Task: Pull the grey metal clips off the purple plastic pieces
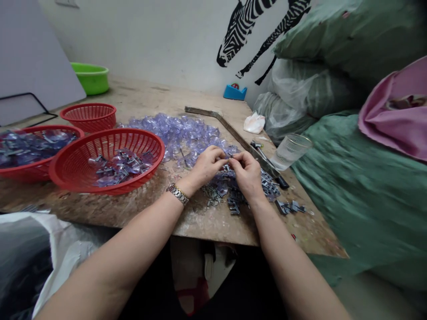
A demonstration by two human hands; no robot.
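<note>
My left hand (211, 162) and my right hand (246, 172) meet over the table, fingertips pinched close together. Between them shows a small dark piece, too small to make out fully. Under and around my right hand lie grey plastic parts (234, 202), with a few more grey pieces (289, 207) to its right. Small metal pins (212, 195) are heaped below my left hand. Behind both hands spreads a pile of clear, bluish plastic suction cups (176, 131).
Red baskets stand at left: one (155, 153) holds cups with grey parts, another (40, 166) is fuller, a third (88, 116) sits behind. A bent metal bar (227, 126) crosses the table beside a drinking glass (289, 151). Green sacks (360, 200) crowd the right edge.
</note>
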